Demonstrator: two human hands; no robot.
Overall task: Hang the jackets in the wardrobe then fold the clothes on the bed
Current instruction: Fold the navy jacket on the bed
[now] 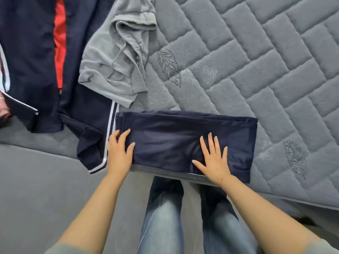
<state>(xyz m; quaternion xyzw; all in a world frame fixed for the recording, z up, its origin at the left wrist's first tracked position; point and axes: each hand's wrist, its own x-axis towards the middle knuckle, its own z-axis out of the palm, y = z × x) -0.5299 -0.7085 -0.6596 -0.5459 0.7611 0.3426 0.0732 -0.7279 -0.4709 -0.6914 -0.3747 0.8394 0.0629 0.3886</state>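
A folded navy garment (172,132) lies as a flat rectangle at the near edge of the grey quilted bed (256,61). My left hand (120,150) rests on its left end, fingers slightly bent over the edge. My right hand (213,160) lies flat on the right half, fingers spread and straight. Left of the fold lie navy shorts with white stripes (93,143). A crumpled grey drawstring garment (119,57) sits behind them. A navy garment with a red panel (36,57) is spread at the far left.
The bed's near edge runs just in front of my jeans-clad legs (163,213). A grey floor (36,189) shows at the lower left. A bit of pink cloth (3,109) peeks in at the left border. The quilted mattress stretches to the right.
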